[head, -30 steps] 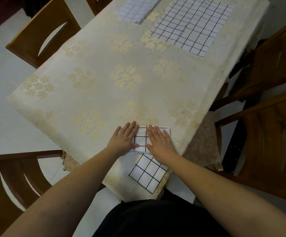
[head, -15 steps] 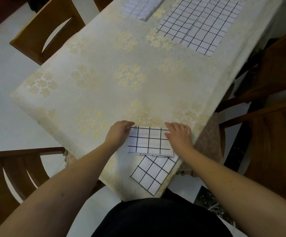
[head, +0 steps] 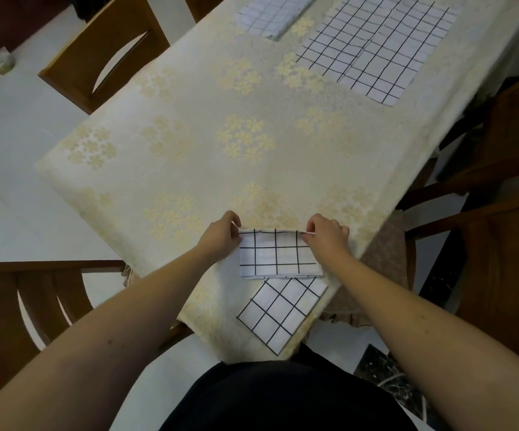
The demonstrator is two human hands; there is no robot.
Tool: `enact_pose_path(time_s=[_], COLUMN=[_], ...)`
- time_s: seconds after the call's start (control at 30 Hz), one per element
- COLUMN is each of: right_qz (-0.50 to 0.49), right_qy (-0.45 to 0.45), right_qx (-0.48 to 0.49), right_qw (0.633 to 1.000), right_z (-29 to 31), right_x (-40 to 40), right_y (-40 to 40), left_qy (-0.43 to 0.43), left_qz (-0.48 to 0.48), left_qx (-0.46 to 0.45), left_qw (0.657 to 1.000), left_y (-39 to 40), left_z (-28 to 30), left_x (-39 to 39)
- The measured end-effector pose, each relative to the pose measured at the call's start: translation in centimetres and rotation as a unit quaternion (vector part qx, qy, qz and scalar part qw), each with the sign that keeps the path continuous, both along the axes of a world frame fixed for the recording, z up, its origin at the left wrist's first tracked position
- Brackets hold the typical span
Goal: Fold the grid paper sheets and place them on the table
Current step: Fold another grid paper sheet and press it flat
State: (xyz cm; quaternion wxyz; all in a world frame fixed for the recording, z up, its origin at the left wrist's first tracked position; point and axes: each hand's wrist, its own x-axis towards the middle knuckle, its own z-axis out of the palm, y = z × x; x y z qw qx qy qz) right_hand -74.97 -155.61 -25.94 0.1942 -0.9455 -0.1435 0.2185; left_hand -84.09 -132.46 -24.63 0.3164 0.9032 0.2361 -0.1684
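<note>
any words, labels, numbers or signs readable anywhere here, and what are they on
None: no text can be read in this view.
Folded grid sheet, pinched at its far corners by the left hand and right hand: black grid lines only.
Small folded sheet at the table edge: grid lines only.
Large open sheet and far folded sheet: grid lines only.
Tablecloth: flower pattern, no lettering.

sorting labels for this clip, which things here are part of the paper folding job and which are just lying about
Part of the job:
- folded grid sheet, its far corners pinched by the left hand and right hand
- smaller folded sheet at the near table edge
- large flat grid sheet at the far end
- another grid sheet, top edge
- table

Lying about:
- wooden chairs
</note>
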Motion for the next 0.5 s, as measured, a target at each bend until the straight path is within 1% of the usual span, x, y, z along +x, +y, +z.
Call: enact_pose_path(time_s=[0.03, 0.1, 0.17, 0.23, 0.33, 0.43, 0.5], right_qz=[-0.036, -0.109, -0.145, -0.138, -0.137, -0.153, -0.142], right_qy=[0.024, 0.083, 0.135, 0.168, 0.185, 0.229, 0.273], right_qx=[0.054, 0.17, 0.243, 0.267, 0.3, 0.356, 0.382], right_qw=[0.998, 0.976, 0.95, 0.939, 0.926, 0.893, 0.871], right_z=[0.2, 1.0, 1.9, 2.2, 2.4, 3.1, 3.3], right_x=[-0.2, -0.4, -0.3, 0.0, 0.4, 0.6, 0.3], right_y=[-0.3, -1.0, -1.8, -2.4, -2.6, -2.3, -2.2], left_qy=[0.002, 0.01, 0.018, 0.016, -0.024, -0.065, -0.085], left_qz=[0.023, 0.074, 0.118, 0.153, 0.206, 0.264, 0.299], left_qx=[-0.03, -0.088, -0.157, -0.237, -0.345, -0.403, -0.408], left_qw=[0.999, 0.993, 0.98, 0.959, 0.915, 0.874, 0.859], left_y=[-0.1, -0.1, 0.1, 0.0, -0.9, -1.8, -2.1], left_z=[0.3, 0.4, 0.8, 1.4, 3.0, 4.8, 5.2], left_x=[-0.4, -1.0, -1.7, -2.3, -2.9, -3.3, -4.0])
